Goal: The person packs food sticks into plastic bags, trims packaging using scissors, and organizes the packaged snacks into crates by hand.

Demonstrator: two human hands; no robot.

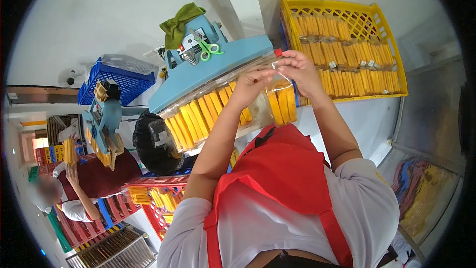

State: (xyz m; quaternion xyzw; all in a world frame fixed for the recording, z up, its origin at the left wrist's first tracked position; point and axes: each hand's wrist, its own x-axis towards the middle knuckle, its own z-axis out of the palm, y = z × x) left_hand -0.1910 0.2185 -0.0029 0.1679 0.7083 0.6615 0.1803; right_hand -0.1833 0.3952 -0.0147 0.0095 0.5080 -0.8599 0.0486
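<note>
Both of my hands are at the right end of a long light-blue sealing machine (218, 64). My left hand (253, 87) has its fingers closed on the top of a clear bag (281, 100) that holds several yellow bars. My right hand (301, 73) pinches the same bag's top edge from the other side, and the bag hangs below the fingers. Left of it, more clear bags of yellow bars (198, 116) stand in a row along the machine's front edge. Green-handled scissors (208, 49) and a green cloth (179, 24) lie on top of the machine.
A yellow crate (402, 77) with rows of packed yellow bars stands at the right. Blue crates (116, 87), a black bag (151, 144) and a red crate (156, 223) are at the left. A co-worker (94, 178) stands at another blue machine (106, 124).
</note>
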